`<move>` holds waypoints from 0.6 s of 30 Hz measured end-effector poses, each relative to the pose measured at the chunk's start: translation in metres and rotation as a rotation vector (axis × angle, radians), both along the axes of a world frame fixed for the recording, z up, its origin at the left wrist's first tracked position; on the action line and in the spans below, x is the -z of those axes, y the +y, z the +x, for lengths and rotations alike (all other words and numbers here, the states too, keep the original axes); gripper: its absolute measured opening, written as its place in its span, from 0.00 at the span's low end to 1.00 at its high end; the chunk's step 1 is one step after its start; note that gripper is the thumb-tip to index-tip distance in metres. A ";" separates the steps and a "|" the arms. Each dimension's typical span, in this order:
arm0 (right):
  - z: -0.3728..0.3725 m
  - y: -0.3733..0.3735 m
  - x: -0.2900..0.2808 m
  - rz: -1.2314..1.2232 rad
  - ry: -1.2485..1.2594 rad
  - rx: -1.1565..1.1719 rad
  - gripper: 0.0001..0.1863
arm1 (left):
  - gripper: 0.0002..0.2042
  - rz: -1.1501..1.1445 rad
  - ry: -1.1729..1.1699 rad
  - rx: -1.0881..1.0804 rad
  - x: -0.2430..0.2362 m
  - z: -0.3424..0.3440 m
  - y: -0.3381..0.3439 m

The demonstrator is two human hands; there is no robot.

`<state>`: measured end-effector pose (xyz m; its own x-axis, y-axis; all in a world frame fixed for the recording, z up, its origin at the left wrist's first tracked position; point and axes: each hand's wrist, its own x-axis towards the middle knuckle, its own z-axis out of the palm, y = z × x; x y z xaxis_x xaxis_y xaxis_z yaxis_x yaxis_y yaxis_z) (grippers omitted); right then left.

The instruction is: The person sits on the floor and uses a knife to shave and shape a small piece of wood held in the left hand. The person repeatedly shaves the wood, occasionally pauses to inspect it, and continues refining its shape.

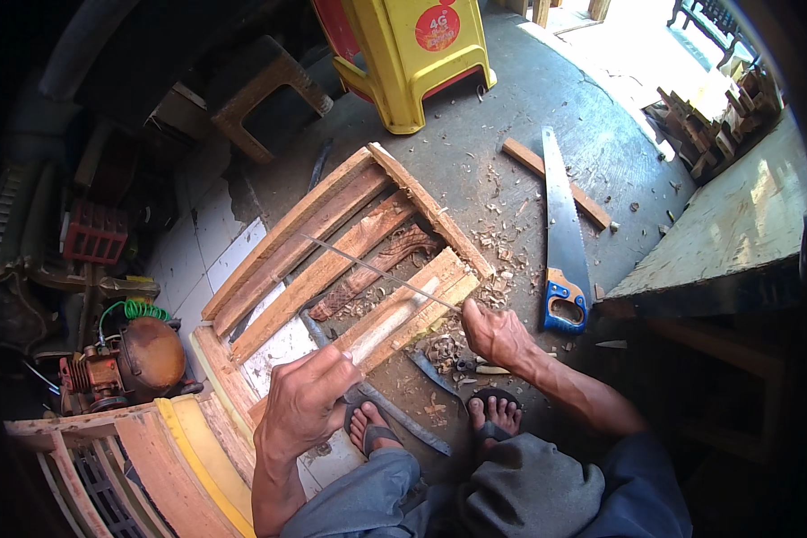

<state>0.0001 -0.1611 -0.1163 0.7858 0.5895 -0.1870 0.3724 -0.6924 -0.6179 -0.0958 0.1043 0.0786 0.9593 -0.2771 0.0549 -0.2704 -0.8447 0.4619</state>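
Observation:
A curved wooden frame [332, 224] made of several slats lies tilted on the floor in front of me. My right hand [495, 334] pinches the near end of a long thin metal strip [377, 271] that reaches up and left across the slats. My left hand [307, 399] is closed in a fist over the frame's near corner, around a small thin object whose tip shows above the knuckles. I cannot tell what that object is. My sandalled feet [430, 421] rest just below the frame, among wood shavings.
A handsaw with a blue handle [563, 235] lies on the floor to the right, beside a wooden stick [556, 182]. A yellow plastic stool [417, 54] stands behind. A plywood board [735, 224] sits at right, a small engine [130, 359] and another wooden frame [152, 457] at left.

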 end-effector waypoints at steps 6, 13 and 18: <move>0.012 0.009 -0.011 0.108 -0.076 -0.018 0.07 | 0.14 -0.056 -0.024 -0.103 0.008 0.002 0.008; 0.010 0.010 0.001 -0.074 0.038 0.140 0.06 | 0.13 -0.620 0.063 -0.556 0.017 -0.007 -0.006; -0.010 0.012 -0.006 0.022 0.066 0.123 0.07 | 0.16 -0.716 0.145 -0.857 0.017 0.002 -0.029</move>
